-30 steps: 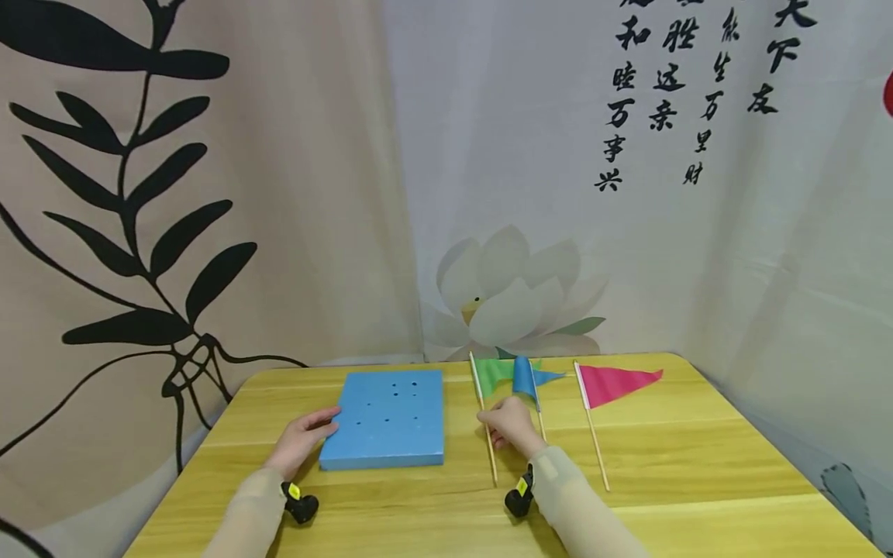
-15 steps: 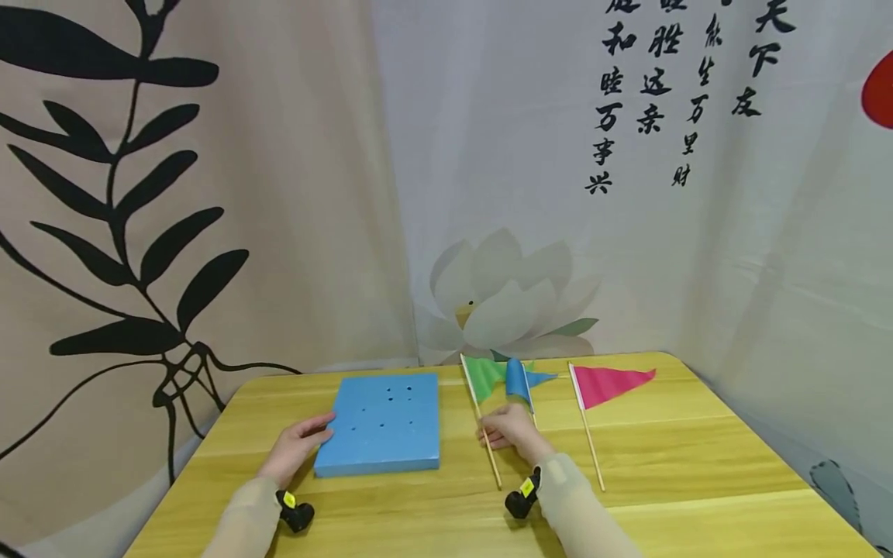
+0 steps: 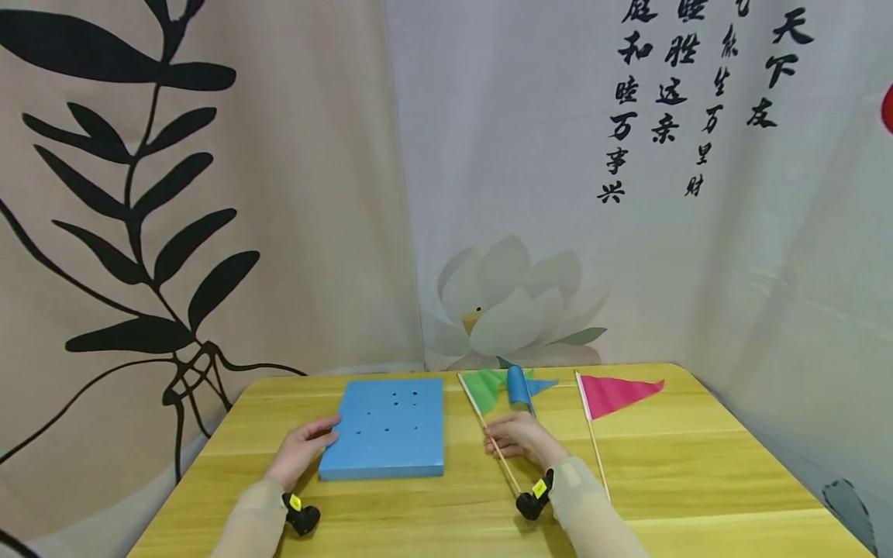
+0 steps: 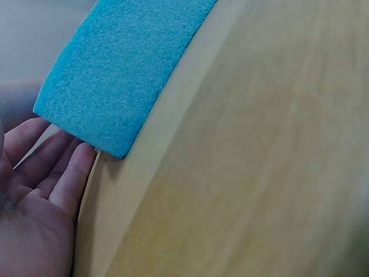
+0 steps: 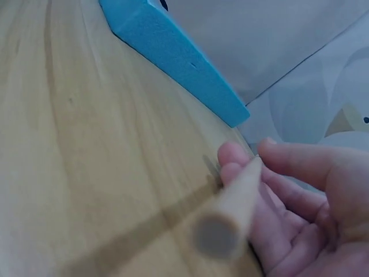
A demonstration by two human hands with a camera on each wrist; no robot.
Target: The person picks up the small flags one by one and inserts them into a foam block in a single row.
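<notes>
Pinched between the thumb and fingers of the right hand (image 3: 525, 439) is the thin wooden stick (image 3: 507, 471) of the green flag (image 3: 483, 389), at around the middle of its length. This flag is to the right of the blue block (image 3: 382, 451), apart from it, and its near stick end appears raised above the table (image 3: 412, 519). The left hand (image 3: 301, 451) rests rather straight fingers against the left edge of the block, without closing round it. Farther right of the block is the blue flag (image 3: 518, 387), its cloth partly rolled, and the pink flag (image 3: 617, 395) lies farthest right.

I judge the green flag very light: the stick should be stiff but slim, so too hard bending could break it, and the cloth soft. It is best held by the bare wood below the cloth. The block looks like foam, probably light, easily slid and easily dented; flat fingers at its edge seem enough.
</notes>
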